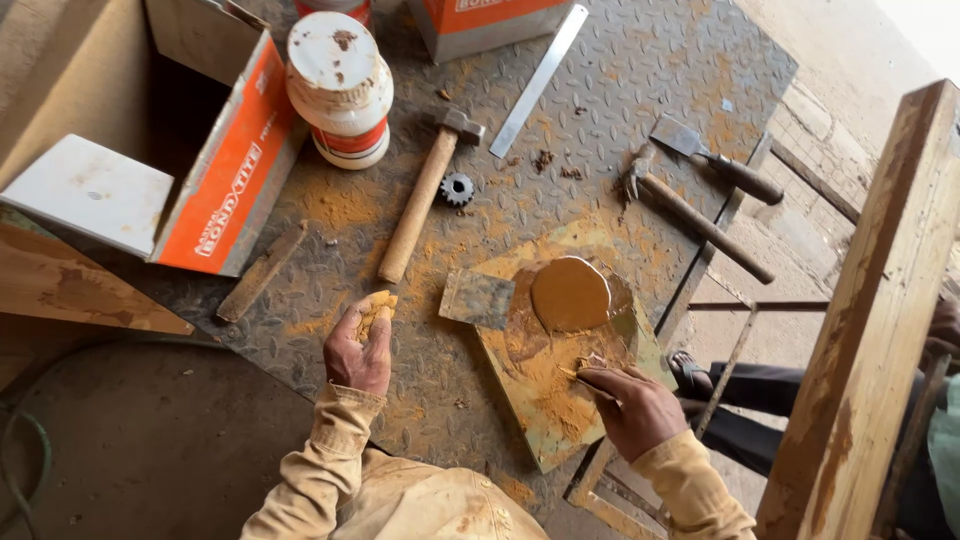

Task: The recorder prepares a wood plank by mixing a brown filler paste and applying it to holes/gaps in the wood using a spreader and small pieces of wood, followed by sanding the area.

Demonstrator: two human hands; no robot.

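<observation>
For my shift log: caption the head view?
Left hand holds yellow putty; right hand works brown paste on board.

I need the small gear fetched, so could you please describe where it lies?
On the grey chequered metal table, find the wooden-handled hammer below the white tub. The small dark toothed gear lies just right of its handle, the only round, toothed piece there.

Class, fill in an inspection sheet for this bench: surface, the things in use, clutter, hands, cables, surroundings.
Surface: steel chequer-plate table, dusted with ochre powder.
Things in use: green board carrying brown paste and a flat scraper.
Clutter: two hammers, small gear, metal rule, putty knife, white tub, open orange carton.
Hands: left hand pinches a yellow lump; right hand works powder on the board.
Cables: green hose on the floor.
Surroundings: wooden frame; another person's sandalled foot.
</observation>
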